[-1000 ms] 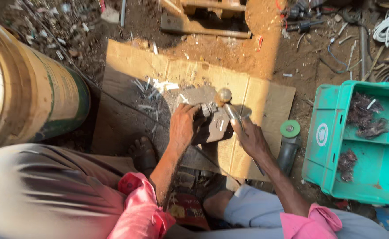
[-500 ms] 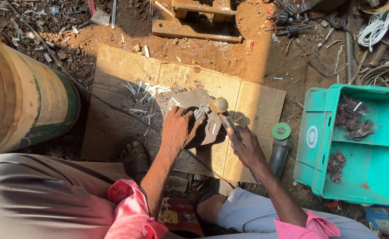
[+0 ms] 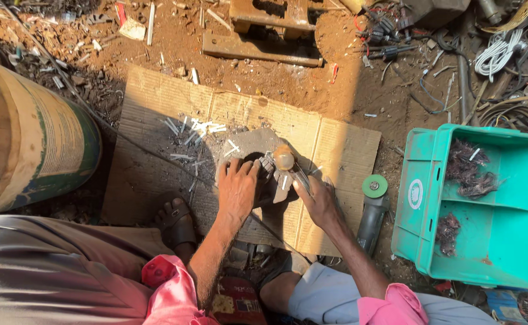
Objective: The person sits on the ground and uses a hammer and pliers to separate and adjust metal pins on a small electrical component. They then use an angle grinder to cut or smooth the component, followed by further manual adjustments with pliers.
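Mid-frame: my left hand [image 3: 237,191] presses the metal part [image 3: 279,174], hiding its base; right hand [image 3: 318,201] grips a thin tool [image 3: 300,176], tip indistinct.

Relative to the earlier views, the left hand [image 3: 237,191] now lies lower and flatter on the grey block [image 3: 249,147], its fingers spread across the near edge instead of bunched over the metal piece [image 3: 281,168]. The round brass-coloured head of that piece, earlier partly masked by the fingers, now shows clear between the hands. The right hand [image 3: 318,203] has slid slightly down and outward, its fingertips at the piece's lower right side.
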